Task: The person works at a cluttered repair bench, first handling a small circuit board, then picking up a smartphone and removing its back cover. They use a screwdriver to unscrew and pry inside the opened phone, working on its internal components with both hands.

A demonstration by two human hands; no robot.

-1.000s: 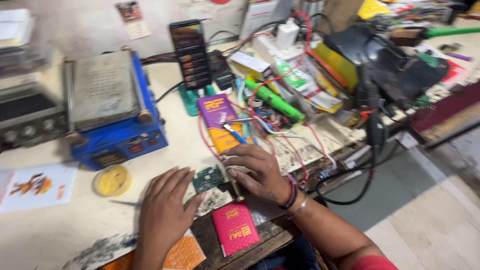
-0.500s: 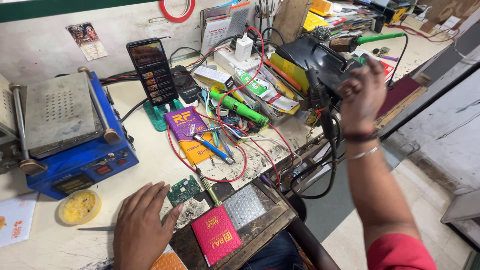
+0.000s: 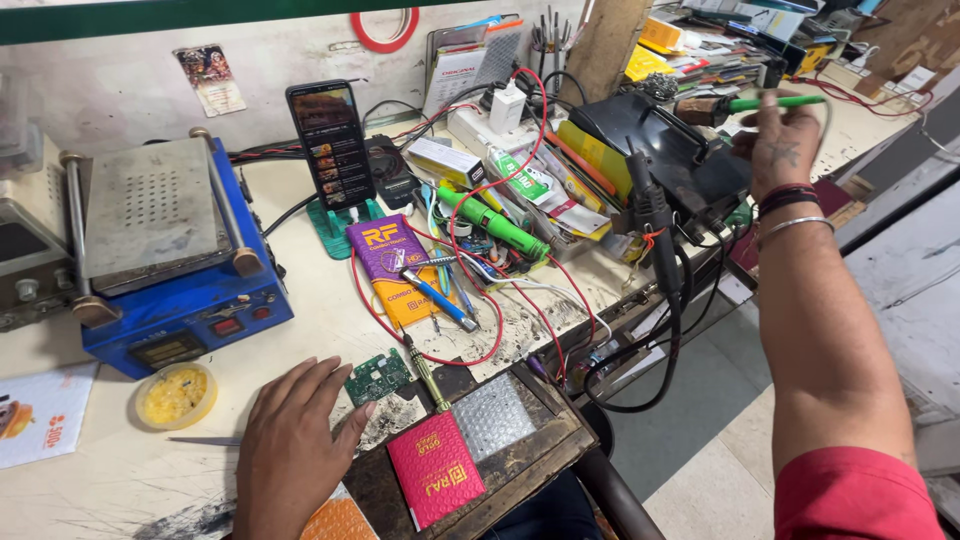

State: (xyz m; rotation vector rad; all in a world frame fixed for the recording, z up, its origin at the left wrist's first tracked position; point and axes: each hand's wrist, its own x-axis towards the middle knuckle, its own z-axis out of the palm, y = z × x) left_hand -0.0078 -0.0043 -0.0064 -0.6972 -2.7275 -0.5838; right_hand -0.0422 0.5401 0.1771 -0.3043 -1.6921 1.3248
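We're at the tool-fetch step. Right hand (image 3: 785, 140) is up at the far right of the table (image 3: 300, 310), grip clenched around the green-handled soldering iron (image 3: 770, 103), which is lifted off the clutter near the black stand (image 3: 660, 150). Its tip points left; the cord can't be traced from here.

Left hand (image 3: 295, 440) lies flat on the table, grip released, fingertips touching the edge of the small green circuit board (image 3: 378, 376). The board sits at the front edge, just beside the wooden work block (image 3: 480, 450) with the red packet (image 3: 435, 480); the yellow flux tin (image 3: 175, 395) is to the left.

Next move, as we judge it: bring the iron down to the board, clearing the red wires (image 3: 470, 300), with the left hand pinning the board.
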